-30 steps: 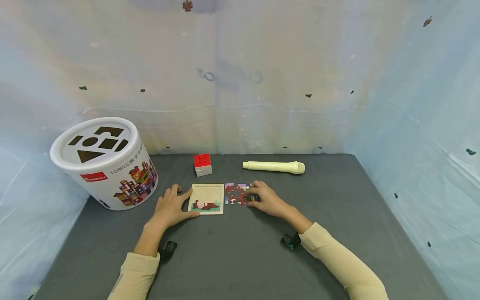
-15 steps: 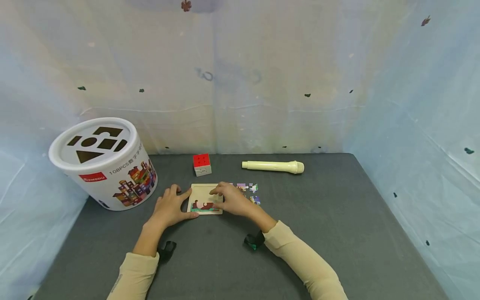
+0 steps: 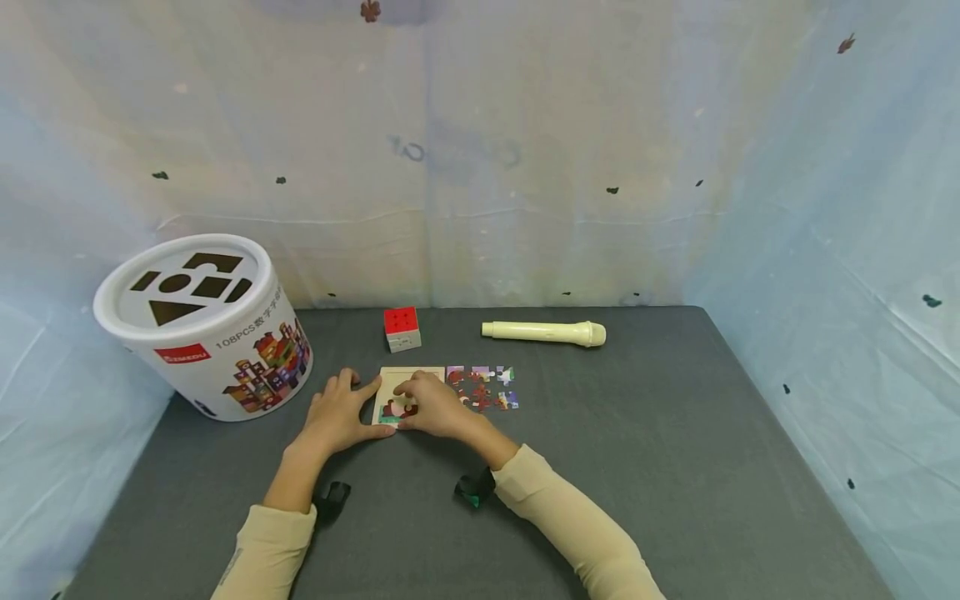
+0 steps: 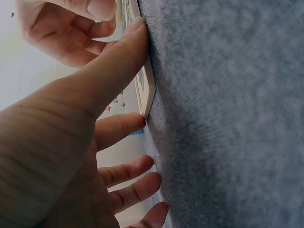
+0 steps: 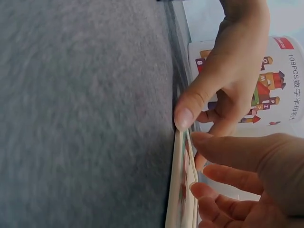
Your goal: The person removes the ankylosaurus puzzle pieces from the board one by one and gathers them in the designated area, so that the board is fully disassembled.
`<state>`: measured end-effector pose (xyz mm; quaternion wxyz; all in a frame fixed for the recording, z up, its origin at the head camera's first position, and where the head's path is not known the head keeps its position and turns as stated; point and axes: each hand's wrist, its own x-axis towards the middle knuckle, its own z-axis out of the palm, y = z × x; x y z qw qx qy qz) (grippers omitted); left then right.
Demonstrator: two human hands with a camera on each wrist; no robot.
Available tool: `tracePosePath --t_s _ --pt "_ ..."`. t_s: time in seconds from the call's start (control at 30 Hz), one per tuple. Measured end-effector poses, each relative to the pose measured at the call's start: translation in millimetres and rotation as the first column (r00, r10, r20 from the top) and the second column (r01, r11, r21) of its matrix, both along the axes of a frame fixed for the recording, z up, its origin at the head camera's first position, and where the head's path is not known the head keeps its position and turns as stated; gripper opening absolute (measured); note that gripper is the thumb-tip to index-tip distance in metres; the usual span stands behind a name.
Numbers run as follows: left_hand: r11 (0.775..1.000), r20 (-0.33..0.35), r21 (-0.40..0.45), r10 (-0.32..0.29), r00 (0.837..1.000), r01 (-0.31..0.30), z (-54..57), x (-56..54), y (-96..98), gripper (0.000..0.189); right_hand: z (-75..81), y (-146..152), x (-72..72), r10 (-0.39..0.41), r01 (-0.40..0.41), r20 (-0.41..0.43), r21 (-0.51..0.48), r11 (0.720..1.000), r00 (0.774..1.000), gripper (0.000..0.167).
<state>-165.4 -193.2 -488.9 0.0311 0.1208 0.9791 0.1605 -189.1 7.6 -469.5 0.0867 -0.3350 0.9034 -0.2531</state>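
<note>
A shallow wooden puzzle tray (image 3: pixel 386 383) lies flat on the grey table, with coloured puzzle pieces (image 3: pixel 392 409) along its near side. My left hand (image 3: pixel 335 417) holds the tray's left end: in the left wrist view the thumb (image 4: pixel 135 35) presses the near edge and the index finger touches a corner. Over the tray is my right hand (image 3: pixel 437 407), thumb and fingers bent and apart, covering its right part. In the right wrist view the thumb (image 5: pixel 209 142) is at the tray; no piece shows between the fingers. Several loose puzzle pieces (image 3: pixel 482 395) lie right of the tray.
Behind the tray stands a red and white cube (image 3: pixel 402 330). A cream toy microphone (image 3: pixel 543 333) lies at the back. At the left is a large white bucket (image 3: pixel 262 350) with shaped holes in its lid. Pale sheeting (image 3: pixel 510 250) surrounds the table.
My right hand has moved left from the loose pieces to over the tray, uncovering those pieces. My left hand stays at the tray's left end.
</note>
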Motion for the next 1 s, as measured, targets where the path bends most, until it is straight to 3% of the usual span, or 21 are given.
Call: tracePosePath --t_s 1.0 --pt "1.0 -0.02 0.018 -0.005 1.0 0.006 1.6 1.0 -0.3 0.092 -9.9 -25 -0.2 -0.052 0.052 0.006 -0.019 0.998 0.999 0.046"
